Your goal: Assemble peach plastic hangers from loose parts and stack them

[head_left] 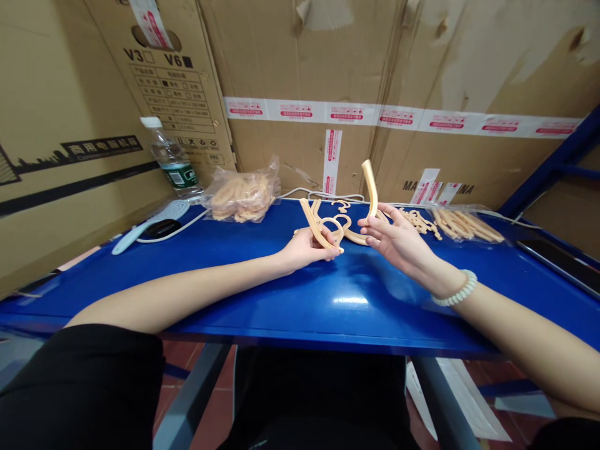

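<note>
My left hand (304, 251) is closed around a beige curved plastic piece (312, 220); a rounded loop (339, 230) of the same colour shows at the fingers, and whether the two are joined I cannot tell. A bent beige plastic strip (370, 187) stands upright in my right hand (405, 247), pinched at its lower end between thumb and fingers. The hands are apart, just above the blue table (262, 300). Behind them lie more beige curved parts (356, 237), partly hidden by my right hand, and a small hook-shaped part (344, 205).
Bagged beige parts (241, 197) lie at the back left, near a water bottle (175, 164) and a light blue brush (150, 222) over a dark object. Small loose parts (422, 223) and bagged strips (466, 224) are at right. A phone-like black slab (560, 265) lies farther right. Cardboard (290, 62) walls the back.
</note>
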A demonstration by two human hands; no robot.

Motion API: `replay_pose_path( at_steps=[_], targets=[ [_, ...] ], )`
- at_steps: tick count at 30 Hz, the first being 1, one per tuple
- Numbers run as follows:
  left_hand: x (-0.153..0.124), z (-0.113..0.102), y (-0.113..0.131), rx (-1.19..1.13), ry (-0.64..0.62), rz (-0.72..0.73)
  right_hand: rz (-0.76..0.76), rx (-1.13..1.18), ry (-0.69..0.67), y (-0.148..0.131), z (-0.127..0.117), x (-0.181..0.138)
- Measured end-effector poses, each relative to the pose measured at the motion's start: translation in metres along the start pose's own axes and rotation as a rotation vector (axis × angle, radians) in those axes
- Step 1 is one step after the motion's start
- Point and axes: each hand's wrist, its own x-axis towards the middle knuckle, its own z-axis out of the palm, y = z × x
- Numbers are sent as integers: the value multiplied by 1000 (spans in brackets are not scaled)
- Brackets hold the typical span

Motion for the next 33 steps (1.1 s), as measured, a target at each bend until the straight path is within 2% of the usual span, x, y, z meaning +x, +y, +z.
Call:
replay_pose_path(
  at_steps=[6,12,20,24,33],
  targets=[
    [-1,0,2,17,-6,35,45,-32,-102,12,-2,3],
    [-1,0,2,8,-17,24,44,-271,-269,16,-7,7],
    [-1,-2,0,-7,-47,35,-36,-375,-387,15,-4,8],
    [-1,-2,1,-7,-34,24,-76,-413,-398,14,-3,5],
    [-3,-1,-1,28,9,15,-104,-468,-321,16,0,-2]
  ],
)
